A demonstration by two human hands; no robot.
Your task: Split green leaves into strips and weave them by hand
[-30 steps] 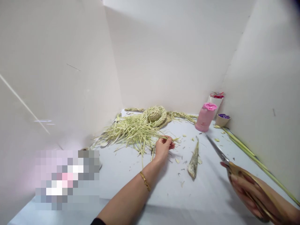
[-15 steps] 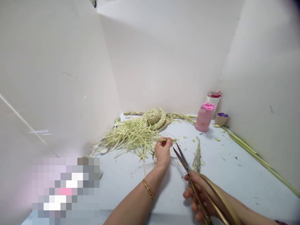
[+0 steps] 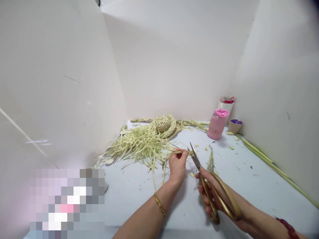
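The left hand (image 3: 177, 163) pinches a thin pale-green palm-leaf strip (image 3: 174, 152) just in front of the heaped strips, and the gold-handled scissors (image 3: 210, 184) (right hand (image 3: 211, 196) fingers curled through the loops) could nick those fingers.

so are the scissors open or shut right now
Shut, or nearly: the scissors in the right hand show one narrow blade line, its tip at the straw strip pinched by the left hand.

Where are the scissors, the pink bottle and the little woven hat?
scissors (image 3: 199, 166), head view, on the blades near the pivot.
pink bottle (image 3: 216, 127), head view, on its body.
woven hat (image 3: 163, 122), head view, on its crown.
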